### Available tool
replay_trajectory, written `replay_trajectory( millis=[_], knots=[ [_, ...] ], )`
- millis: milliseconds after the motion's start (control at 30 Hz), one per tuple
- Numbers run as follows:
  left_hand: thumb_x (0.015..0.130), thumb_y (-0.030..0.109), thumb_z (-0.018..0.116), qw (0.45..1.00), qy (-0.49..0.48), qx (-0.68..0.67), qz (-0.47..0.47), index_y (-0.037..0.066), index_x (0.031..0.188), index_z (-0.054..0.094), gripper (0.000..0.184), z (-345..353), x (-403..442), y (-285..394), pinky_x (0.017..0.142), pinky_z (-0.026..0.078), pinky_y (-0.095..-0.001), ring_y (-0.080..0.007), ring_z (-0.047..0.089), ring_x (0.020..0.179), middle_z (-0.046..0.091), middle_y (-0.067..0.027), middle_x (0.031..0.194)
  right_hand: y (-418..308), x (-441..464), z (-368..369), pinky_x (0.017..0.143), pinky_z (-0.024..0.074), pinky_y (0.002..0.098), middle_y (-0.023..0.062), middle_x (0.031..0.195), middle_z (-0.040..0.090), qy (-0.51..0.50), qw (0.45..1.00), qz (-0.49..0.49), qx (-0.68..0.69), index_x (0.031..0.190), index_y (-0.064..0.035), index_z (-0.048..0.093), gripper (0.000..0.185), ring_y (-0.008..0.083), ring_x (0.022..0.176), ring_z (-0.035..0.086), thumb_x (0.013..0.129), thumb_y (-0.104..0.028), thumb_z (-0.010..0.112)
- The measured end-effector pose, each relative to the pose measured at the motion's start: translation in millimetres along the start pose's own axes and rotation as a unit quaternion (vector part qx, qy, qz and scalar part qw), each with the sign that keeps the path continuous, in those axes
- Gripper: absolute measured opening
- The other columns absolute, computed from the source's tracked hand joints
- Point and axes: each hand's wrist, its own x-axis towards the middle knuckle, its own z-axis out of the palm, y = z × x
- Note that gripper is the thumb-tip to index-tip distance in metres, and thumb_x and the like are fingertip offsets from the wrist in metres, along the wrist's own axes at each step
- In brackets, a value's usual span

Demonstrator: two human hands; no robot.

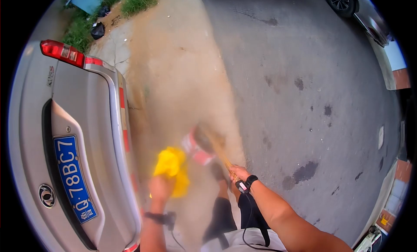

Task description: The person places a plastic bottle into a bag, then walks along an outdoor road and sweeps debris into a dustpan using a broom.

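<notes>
My left hand [161, 187], blurred by motion, is closed on a crumpled bright yellow cloth [170, 165] beside the rear of a silver car [104, 135]. My right hand [239, 172] wraps round a thin tan stick [220, 151] that slants away from me, up and to the left. At the stick's far end is a smeared red-and-white container [194, 147] with a dark patch by its upper side. Whether the stick touches or enters the container I cannot tell. Each wrist wears a black band with a small device and a cable.
Sandy concrete [182, 78] runs ahead, bordered on the right by stained dark asphalt [282, 100]. Black bags [97, 30] lie near grass [137, 3] and a blue bin [87, 1] at upper left. Another car [369, 17] stands at upper right. My legs are just below the container.
</notes>
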Motion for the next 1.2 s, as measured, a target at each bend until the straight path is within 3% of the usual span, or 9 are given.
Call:
replay_trajectory(
  millis=[333, 433, 600, 800, 933, 1033, 1067, 1167, 1200],
  knots=[
    [0.081, 0.033, 0.076, 0.99, 0.077, -0.112, -0.026, 0.0, 0.084, 0.074, 0.033, -14.5, 3.3, -49.5, 0.065, 0.055, -0.0447, -0.0407, 0.068, 0.072, 0.068, -0.0244, 0.077, -87.3, -111.2, 11.4, 0.041, 0.0475, 0.0261, 0.0046, 0.082, 0.06, -0.037, 0.998, -0.052, -0.003, 0.153, -0.0197, 0.038, 0.055, 0.0114, 0.054, 0.055, 0.103, -0.025, 0.059],
    [0.081, 0.028, 0.078, 0.984, 0.094, -0.144, -0.053, -0.002, 0.084, 0.073, 0.031, -39.6, 17.4, -44.0, 0.062, 0.054, -0.0422, -0.0367, 0.069, 0.067, 0.068, -0.0226, 0.074, -130.8, -107.9, 4.2, 0.044, 0.0444, 0.0252, 0.0017, 0.082, 0.056, 0.008, 0.998, -0.062, 0.008, 0.149, -0.022, 0.042, 0.049, 0.0103, 0.057, 0.053, 0.103, -0.022, 0.058],
    [0.081, 0.022, 0.077, 0.98, 0.111, -0.148, -0.071, -0.005, 0.084, 0.071, 0.028, -67.5, 59.2, -42.2, 0.059, 0.052, -0.0375, -0.0298, 0.066, 0.059, 0.068, -0.0192, 0.069, -188.9, -40.5, -10.8, 0.045, 0.0455, 0.0279, 0.0039, 0.079, 0.057, -0.005, 0.977, -0.05, 0.209, 0.108, -0.011, 0.053, 0.018, 0.0126, 0.056, 0.053, 0.102, -0.027, 0.058],
    [0.083, 0.015, 0.074, 0.977, 0.156, -0.146, -0.015, -0.009, 0.084, 0.067, 0.024, -86.1, 121.7, -28.7, 0.055, 0.045, -0.0342, -0.0172, 0.052, 0.054, 0.059, -0.0122, 0.062, -342.4, 73.1, 28.0, 0.05, 0.0493, 0.0252, 0.0046, 0.077, 0.058, -0.084, 0.892, 0.077, 0.438, 0.1, -0.0061, 0.052, 0.023, 0.0132, 0.061, 0.059, 0.103, -0.029, 0.056],
    [0.085, 0.012, 0.072, 0.971, 0.137, -0.162, -0.109, -0.009, 0.085, 0.066, 0.022, -116.9, 155.6, -1.9, 0.055, 0.044, -0.0324, -0.0133, 0.05, 0.057, 0.057, -0.007, 0.062, -473.3, 115.9, 68.3, 0.05, 0.0495, 0.0245, 0.0053, 0.077, 0.057, -0.113, 0.839, 0.09, 0.525, 0.1, -0.0042, 0.05, 0.021, 0.0139, 0.062, 0.059, 0.102, -0.024, 0.057],
    [0.082, 0.025, 0.073, 0.966, 0.16, -0.156, -0.132, -0.003, 0.08, 0.069, 0.028, -137.5, 181.7, 5.6, 0.061, 0.05, -0.0498, -0.0466, 0.064, 0.069, 0.066, -0.026, 0.073, -535.5, 124.4, 75.9, 0.048, 0.0484, 0.0246, 0.0055, 0.077, 0.056, -0.138, 0.849, 0.052, 0.507, 0.1, -0.0047, 0.05, 0.02, 0.0139, 0.061, 0.059, 0.103, -0.024, 0.056],
    [0.082, 0.024, 0.072, 0.968, 0.147, -0.145, -0.139, -0.004, 0.082, 0.069, 0.028, -142.4, 190.3, 1.4, 0.062, 0.05, -0.0495, -0.0467, 0.064, 0.071, 0.066, -0.0261, 0.074, -549.0, 126.9, 75.1, 0.048, 0.0481, 0.0247, 0.0056, 0.077, 0.056, -0.145, 0.877, 0.01, 0.458, 0.1, -0.0047, 0.05, 0.021, 0.0139, 0.061, 0.059, 0.103, -0.024, 0.056],
    [0.086, 0.012, 0.072, 0.961, 0.157, -0.172, -0.147, -0.009, 0.085, 0.065, 0.021, -164.0, 213.7, 4.2, 0.055, 0.044, -0.0321, -0.0118, 0.05, 0.059, 0.058, -0.0054, 0.064, -574.5, 126.2, 70.3, 0.045, 0.0463, 0.0255, 0.0059, 0.077, 0.058, -0.133, 0.917, -0.019, 0.374, 0.102, -0.0073, 0.051, 0.021, 0.0141, 0.057, 0.057, 0.103, -0.028, 0.056],
    [0.086, 0.012, 0.072, 0.959, 0.167, -0.183, -0.136, -0.009, 0.085, 0.065, 0.022, -169.1, 221.3, 3.4, 0.055, 0.044, -0.0322, -0.0115, 0.05, 0.059, 0.057, -0.005, 0.064, -575.5, 109.2, 75.4, 0.045, 0.046, 0.0259, 0.0058, 0.078, 0.059, -0.101, 0.928, -0.017, 0.359, 0.103, -0.0085, 0.051, 0.021, 0.014, 0.056, 0.057, 0.103, -0.029, 0.055]
  ],
)
